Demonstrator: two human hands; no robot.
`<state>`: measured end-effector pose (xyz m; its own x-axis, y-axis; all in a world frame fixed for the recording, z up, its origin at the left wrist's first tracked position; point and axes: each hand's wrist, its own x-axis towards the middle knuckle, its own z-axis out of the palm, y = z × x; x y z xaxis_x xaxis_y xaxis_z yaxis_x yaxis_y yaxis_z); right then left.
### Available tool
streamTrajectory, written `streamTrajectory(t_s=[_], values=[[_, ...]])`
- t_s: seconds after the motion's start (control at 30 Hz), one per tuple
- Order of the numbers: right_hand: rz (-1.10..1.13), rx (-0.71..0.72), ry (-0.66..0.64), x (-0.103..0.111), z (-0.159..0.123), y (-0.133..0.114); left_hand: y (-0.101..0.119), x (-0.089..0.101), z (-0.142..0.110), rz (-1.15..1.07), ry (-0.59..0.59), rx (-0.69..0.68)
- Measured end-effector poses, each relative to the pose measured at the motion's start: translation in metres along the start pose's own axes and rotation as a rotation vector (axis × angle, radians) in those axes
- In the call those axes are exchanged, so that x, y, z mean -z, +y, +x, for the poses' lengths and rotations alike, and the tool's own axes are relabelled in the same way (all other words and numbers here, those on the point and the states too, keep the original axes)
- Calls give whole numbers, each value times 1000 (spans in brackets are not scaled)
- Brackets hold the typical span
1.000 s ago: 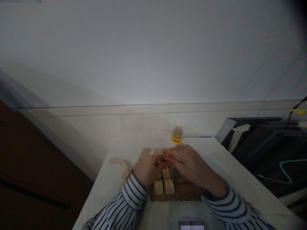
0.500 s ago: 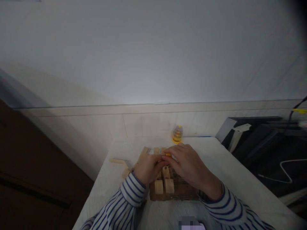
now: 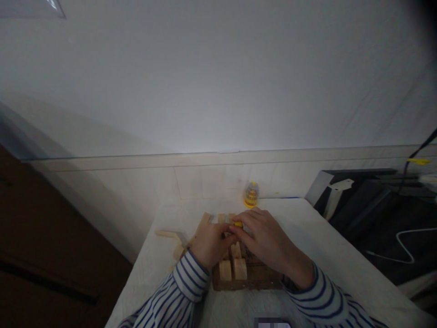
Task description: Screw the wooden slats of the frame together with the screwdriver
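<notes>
White table [image 3: 317, 241], right fingers [image 3: 247, 219] pinching yellow piece [image 3: 238, 224], now more exposed, left fingers [image 3: 224, 227] unclear

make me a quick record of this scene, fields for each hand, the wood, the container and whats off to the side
left hand: left hand over the board, fingertips close to the right's; grip unclear
right hand: right hand pinching a small yellow piece
base: brown wooden board
on base: pale wooden blocks, some hidden by the hands
left of hands: pale wooden strip on the white table
behind hands: clear domed container with yellow base, upright
right side: dark panels beyond the table
</notes>
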<state>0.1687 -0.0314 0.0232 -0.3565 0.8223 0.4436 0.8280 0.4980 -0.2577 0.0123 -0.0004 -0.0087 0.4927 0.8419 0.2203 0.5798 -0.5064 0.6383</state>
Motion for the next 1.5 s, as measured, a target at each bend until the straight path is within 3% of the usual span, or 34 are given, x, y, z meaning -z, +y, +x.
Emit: streamTrajectory(t_s=[0.23, 0.73, 0.93, 1.2, 1.33, 1.5], values=[[179, 92, -34, 6, -1, 3, -4, 2, 0, -78, -63, 2], [-26, 42, -5, 0, -1, 3, -7, 2, 0, -155, -125, -145], [-67, 28, 11, -1, -1, 3, -9, 1, -1, -124, -146, -134], [-47, 10, 11, -2, -1, 5, -9, -4, -1, -42, -45, -4], [27, 3, 23, -3, 0, 4, -9, -3, 0, -7, -14, 10], [166, 58, 11, -2, 0, 7, -10, -1, 1, -44, -57, 9]])
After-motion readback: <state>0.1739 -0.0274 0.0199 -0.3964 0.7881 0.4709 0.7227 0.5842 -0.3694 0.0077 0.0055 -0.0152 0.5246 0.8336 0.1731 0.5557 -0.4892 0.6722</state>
